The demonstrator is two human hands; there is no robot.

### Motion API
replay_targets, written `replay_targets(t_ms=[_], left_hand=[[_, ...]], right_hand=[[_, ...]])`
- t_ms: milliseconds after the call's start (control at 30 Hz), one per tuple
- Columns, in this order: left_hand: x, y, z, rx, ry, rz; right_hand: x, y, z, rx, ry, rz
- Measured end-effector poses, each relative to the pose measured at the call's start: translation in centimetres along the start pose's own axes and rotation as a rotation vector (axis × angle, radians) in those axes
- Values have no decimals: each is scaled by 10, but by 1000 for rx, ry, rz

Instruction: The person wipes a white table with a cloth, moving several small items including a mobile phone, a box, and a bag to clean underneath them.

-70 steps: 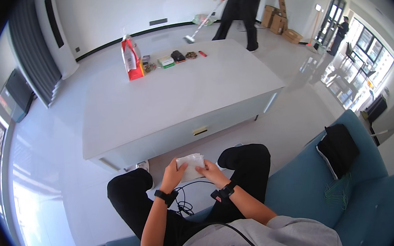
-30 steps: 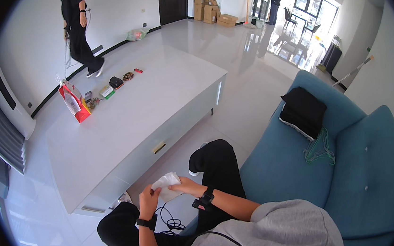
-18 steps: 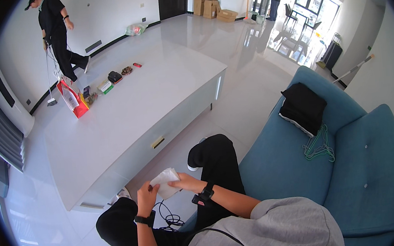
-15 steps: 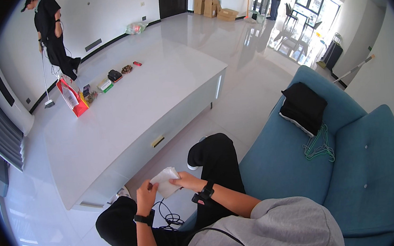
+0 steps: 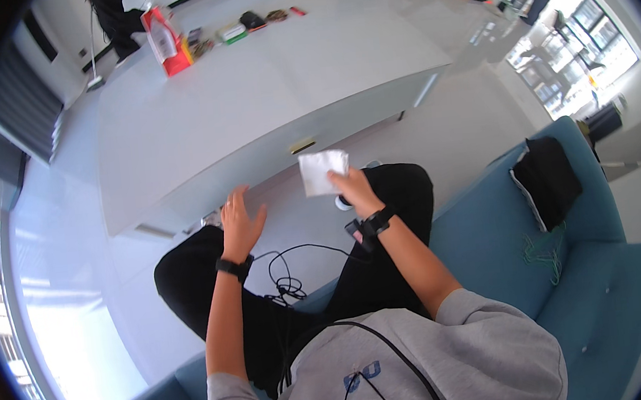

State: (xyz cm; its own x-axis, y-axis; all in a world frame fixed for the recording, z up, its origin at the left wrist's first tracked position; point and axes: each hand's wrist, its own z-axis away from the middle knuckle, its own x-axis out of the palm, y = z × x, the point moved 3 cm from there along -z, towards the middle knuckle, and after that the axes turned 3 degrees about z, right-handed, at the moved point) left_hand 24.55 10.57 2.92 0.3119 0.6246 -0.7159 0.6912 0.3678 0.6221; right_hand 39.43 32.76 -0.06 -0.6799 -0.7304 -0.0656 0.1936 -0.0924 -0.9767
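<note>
My right hand (image 5: 355,190) pinches a folded white tissue (image 5: 319,171) by its right edge, thumb lying on top. The tissue is a flat, roughly square piece, held up between my knees and the table front. My left hand (image 5: 241,221) is off to the left of it, holding nothing, fingers apart and raised near the table's lower front edge. Both wrists carry black bands. Below the hands, a loop of black cable (image 5: 289,286) hangs between my legs.
Ahead stands a glossy white low table (image 5: 264,90) with a drawer front. On its far side are a red and white bag (image 5: 166,43), a black pouch (image 5: 251,20) and other small things. Folded black clothing (image 5: 546,182) and green hangers (image 5: 543,256) lie on the blue sofa (image 5: 472,251). A person (image 5: 117,23) stands behind the table.
My left hand has let go of the tissue and moved away from it, opening. The right hand still holds the tissue, now farther forward. My view has tilted down.
</note>
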Motion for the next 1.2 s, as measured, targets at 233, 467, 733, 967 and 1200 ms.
replay_targets(t_ms=[233,467,733,967,1200], left_hand=[[-13,-36,-37,-78,23,-206],[-7,-74,-91,-187,-103,-483],[-17,-121,-149,-323,-579,-755],[-12,-116,-148,-329,-484,-524],[-16,-112,-150,-374,-440,-500]], right_hand=[[22,-8,-55,-135,-27,110],[0,-21,-99,-364,125,487],[-19,-72,-191,-768,394,863],[-31,-89,-213,-810,546,936],[30,-21,-206,-780,135,1257]])
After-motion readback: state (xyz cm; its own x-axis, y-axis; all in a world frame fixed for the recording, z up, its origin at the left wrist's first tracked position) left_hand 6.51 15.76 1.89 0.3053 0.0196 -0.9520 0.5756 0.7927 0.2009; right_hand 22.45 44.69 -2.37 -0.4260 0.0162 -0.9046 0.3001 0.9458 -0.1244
